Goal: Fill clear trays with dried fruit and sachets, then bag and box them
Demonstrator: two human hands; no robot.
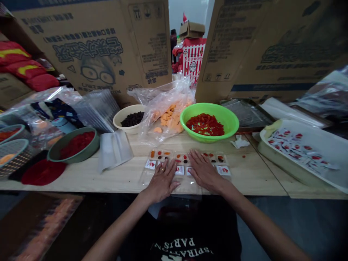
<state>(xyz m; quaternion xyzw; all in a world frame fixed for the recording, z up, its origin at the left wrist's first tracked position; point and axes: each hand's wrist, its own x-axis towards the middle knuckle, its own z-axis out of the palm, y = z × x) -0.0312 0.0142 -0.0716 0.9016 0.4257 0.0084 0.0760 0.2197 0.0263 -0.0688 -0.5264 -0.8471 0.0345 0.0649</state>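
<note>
Both palms lie flat on a clear plastic tray (pixel 187 186) at the table's near edge. My left hand (pixel 162 180), with a ring on one finger, rests left of the tray's middle, fingers stretched out. On the right half, my right hand (pixel 203 170) presses down with fingers extended. Along the tray's far row are small red, orange and dark pieces (pixel 185 157) in compartments. Below them runs a row of white sachets with red prints, such as the sachet (pixel 223 170) at the right end. Parts of both rows are hidden under my hands.
Behind the tray stand a green bowl (pixel 236 125) of red pieces, an open plastic bag (pixel 174 96) of orange pieces and a cream bowl (pixel 116 121) of dark pieces. A white tub (pixel 333 139) of sachets is right; a grey-green bowl (pixel 94 148) is left. Large cartons (pixel 108 21) rise behind.
</note>
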